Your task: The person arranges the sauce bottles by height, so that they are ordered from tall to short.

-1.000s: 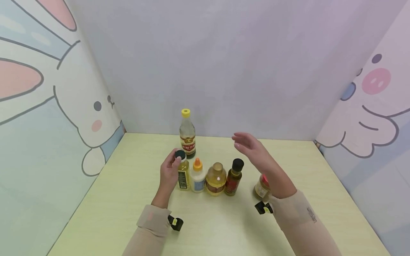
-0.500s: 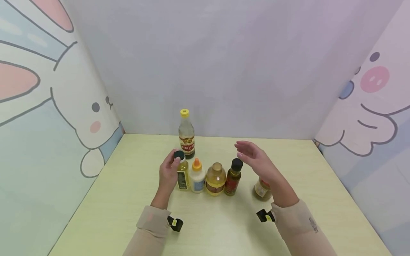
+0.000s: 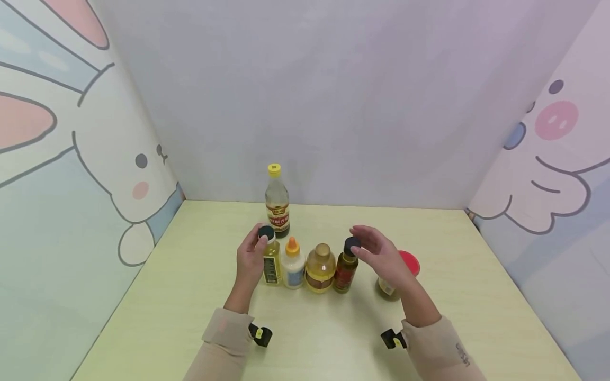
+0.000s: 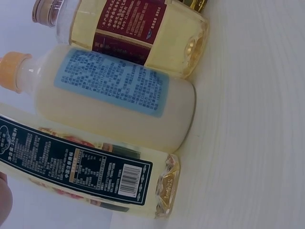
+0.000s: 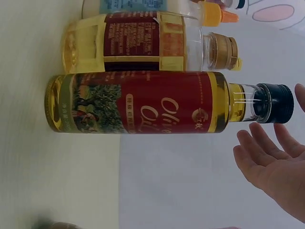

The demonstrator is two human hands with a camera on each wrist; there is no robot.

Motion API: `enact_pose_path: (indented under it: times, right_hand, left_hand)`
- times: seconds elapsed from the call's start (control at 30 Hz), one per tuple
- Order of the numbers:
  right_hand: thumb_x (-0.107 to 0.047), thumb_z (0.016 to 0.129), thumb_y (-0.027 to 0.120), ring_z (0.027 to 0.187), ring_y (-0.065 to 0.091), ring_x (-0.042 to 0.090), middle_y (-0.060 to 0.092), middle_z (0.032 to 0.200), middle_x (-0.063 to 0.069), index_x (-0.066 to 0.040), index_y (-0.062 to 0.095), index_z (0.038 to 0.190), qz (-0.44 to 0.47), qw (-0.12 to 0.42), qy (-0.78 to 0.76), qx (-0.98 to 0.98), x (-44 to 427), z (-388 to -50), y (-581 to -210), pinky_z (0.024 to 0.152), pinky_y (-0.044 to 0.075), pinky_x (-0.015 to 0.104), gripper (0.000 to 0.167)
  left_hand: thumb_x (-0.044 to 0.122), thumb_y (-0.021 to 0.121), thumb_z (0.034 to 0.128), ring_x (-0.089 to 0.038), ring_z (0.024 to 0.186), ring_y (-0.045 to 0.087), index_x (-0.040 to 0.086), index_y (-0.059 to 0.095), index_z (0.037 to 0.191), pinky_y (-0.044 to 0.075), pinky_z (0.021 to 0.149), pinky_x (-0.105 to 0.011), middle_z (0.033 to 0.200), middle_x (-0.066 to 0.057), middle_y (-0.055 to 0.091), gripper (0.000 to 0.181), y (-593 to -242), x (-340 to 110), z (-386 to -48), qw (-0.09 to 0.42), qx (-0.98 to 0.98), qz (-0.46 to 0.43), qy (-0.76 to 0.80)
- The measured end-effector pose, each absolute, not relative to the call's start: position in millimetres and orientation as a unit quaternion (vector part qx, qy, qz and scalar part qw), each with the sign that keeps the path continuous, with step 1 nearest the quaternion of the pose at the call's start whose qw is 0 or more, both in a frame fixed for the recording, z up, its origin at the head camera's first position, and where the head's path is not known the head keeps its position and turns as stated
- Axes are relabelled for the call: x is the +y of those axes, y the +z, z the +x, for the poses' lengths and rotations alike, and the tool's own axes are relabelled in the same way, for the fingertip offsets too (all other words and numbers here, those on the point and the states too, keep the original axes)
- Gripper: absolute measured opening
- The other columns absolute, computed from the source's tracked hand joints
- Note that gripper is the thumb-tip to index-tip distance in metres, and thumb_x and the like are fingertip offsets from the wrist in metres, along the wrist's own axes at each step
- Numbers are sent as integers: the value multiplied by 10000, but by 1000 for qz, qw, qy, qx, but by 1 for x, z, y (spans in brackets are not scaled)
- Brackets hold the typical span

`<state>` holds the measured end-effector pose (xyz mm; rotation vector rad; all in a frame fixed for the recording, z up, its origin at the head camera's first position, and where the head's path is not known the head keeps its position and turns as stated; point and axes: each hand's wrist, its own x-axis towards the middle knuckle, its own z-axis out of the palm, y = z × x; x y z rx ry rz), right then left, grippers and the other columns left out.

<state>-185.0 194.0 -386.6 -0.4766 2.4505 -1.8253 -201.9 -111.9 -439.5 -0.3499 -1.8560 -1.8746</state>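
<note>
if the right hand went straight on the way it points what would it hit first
The right hand would probably meet the black cap of the olive oil bottle first, though depth is unclear.

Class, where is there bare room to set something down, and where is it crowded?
Bare table lies left of the left hand to the rabbit wall, right of the red-lidded jar, at the back right of the yellow-capped bottle, and between the cuffs. Crowded: the row from the left hand's bottle to the olive oil bottle near the right hand.
</note>
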Motion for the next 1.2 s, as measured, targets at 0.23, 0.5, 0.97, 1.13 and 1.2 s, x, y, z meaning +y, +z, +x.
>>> enact_pose_path:
  times: [0.23, 0.5, 0.97, 1.13, 1.2]
  right_hand:
    - [-138, 933, 683, 1248, 501, 301, 518, 1373, 145, -11, 453, 1395, -135, 8, -632, 763, 190, -181, -399, 950, 455, 245, 532]
    - [-101, 929, 679, 1193, 546, 237, 513, 1363, 218, 23, 472, 1368, -146, -12, -655, 741, 186, -181, -408, 940, 463, 243, 502]
    - [-157, 931, 686, 1111, 583, 221, 593, 1282, 173, 7, 534, 1320, -120, -10, -667, 735, 182, -182, -414, 915, 487, 262, 448]
    - [-155, 924, 696, 1101, 581, 212, 607, 1261, 157, 1, 556, 1291, -104, -10, -666, 738, 182, -182, -416, 913, 489, 260, 422]
    - [-148, 927, 692, 1103, 581, 211, 607, 1261, 159, 0, 555, 1288, -105, -11, -665, 740, 181, -182, -416, 915, 486, 257, 414]
  left_hand:
    - [-54, 458, 961, -6, 1026, 534, -178, 511, 1240, 453, 882, -166, 1199, -281, 567, 310, -418, -108, -187, 231, -681, -135, -681]
    - [-55, 464, 956, -12, 1016, 541, -166, 525, 1239, 460, 866, -166, 1182, -250, 578, 311, -418, -108, -187, 233, -686, -134, -677]
    - [-65, 501, 951, -2, 962, 546, -171, 505, 1264, 457, 836, -144, 1189, -319, 566, 330, -418, -117, -191, 203, -699, -129, -673]
    - [-117, 550, 930, -68, 993, 567, -133, 528, 1276, 435, 922, -195, 1184, -135, 615, 347, -438, -124, -205, 196, -687, -142, -685]
    - [-115, 585, 915, -88, 1008, 570, -122, 537, 1272, 415, 957, -214, 1167, -51, 630, 361, -440, -125, -206, 196, -684, -149, -687]
